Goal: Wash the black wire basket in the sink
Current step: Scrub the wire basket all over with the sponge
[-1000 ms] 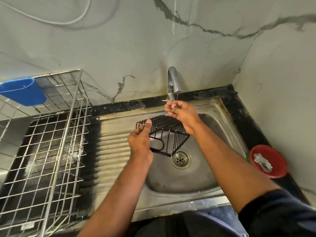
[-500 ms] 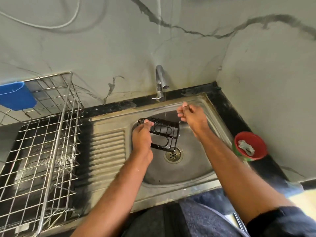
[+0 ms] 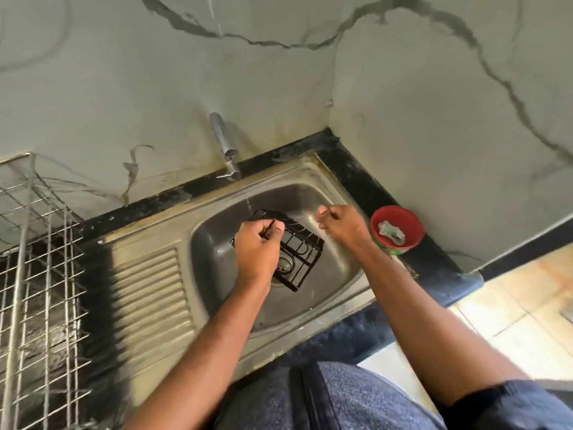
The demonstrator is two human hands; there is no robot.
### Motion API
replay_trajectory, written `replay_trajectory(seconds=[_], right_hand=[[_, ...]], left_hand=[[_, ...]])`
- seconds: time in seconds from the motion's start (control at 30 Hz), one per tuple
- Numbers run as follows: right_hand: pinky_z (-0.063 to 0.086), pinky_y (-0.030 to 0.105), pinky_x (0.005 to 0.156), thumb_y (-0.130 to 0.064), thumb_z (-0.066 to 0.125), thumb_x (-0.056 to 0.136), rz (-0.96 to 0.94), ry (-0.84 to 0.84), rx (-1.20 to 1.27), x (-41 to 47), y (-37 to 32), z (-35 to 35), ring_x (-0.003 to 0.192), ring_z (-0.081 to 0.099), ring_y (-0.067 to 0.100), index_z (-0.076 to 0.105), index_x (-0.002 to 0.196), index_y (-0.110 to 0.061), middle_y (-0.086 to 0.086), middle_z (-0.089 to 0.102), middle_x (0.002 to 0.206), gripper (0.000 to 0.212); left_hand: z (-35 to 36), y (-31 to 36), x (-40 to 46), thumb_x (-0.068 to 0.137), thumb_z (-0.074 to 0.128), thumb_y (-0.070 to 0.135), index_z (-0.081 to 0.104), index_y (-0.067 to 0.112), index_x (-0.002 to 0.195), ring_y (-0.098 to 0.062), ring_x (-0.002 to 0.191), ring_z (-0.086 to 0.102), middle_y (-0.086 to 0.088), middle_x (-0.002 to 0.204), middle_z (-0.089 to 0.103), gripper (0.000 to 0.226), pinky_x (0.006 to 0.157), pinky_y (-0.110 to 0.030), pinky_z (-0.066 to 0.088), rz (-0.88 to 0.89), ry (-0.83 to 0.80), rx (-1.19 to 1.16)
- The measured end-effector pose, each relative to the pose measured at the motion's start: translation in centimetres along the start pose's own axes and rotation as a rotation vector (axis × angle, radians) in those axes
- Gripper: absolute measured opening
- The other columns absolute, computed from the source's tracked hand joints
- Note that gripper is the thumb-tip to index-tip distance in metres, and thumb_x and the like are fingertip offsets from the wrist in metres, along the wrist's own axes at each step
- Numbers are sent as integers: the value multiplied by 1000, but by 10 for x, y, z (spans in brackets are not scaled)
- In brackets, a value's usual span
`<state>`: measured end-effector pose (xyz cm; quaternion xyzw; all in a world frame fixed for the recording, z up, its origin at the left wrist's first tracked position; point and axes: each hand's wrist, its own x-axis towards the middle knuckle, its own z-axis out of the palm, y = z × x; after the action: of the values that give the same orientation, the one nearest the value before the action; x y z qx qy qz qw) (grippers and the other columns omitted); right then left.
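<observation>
Holding the basket [image 3: 297, 243] by its near-left edge, the left hand [image 3: 255, 243] has its fingers curled round the wire, thumb on top. The basket hangs tilted over the sink [image 3: 325, 268], above the drain, and its long axis runs from the far-left corner, under the thin stream from the tap [image 3: 224, 144], down to the near-right corner. The right hand [image 3: 339, 226] is to the right of the basket, near it but apart; its fingers are loosely curled and hold nothing. I judge the rinse is in progress. The free right side of the basket faces the right hand, so that hand is well placed to rub or turn it.
</observation>
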<state>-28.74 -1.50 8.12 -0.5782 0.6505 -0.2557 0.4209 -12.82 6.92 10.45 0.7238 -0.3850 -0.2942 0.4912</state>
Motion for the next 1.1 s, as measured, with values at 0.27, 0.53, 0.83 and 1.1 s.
replay_trajectory(seconds=[0.27, 0.53, 0.83, 1.1], right_hand=[[46, 20, 64, -21, 58, 101, -53, 86, -103, -6, 24, -53, 72, 62, 8, 74, 100, -14, -3, 72, 89, 18], [49, 33, 92, -23, 59, 98, 171, 67, -431, 6, 64, -106, 110, 65, 32, 66, 128, -20, 11, 66, 125, 31], [54, 44, 99, -17, 59, 95, 136, -92, -390, 25, 72, -100, 110, 65, 31, 70, 110, -14, 10, 67, 122, 19], [47, 33, 79, -17, 63, 95, 70, -37, -486, 24, 68, -103, 102, 61, 25, 70, 117, -22, 6, 65, 123, 23]], left_hand=[[33, 17, -8, 86, 74, 43, 72, 28, 86, -21, 106, 57, 4, 102, 63, 15, 98, -46, 46, 203, -69, 282], [62, 35, -17, 77, 77, 60, 71, 25, 81, -20, 105, 55, 5, 105, 65, 37, 86, -35, 22, 316, -20, 519], [80, 32, -12, 81, 76, 51, 68, 27, 75, -15, 101, 56, 9, 100, 64, 27, 87, -32, 26, 299, -5, 490], [63, 31, -9, 77, 78, 34, 65, 23, 69, -13, 98, 52, 11, 95, 59, 18, 89, -37, 30, 270, 12, 447]])
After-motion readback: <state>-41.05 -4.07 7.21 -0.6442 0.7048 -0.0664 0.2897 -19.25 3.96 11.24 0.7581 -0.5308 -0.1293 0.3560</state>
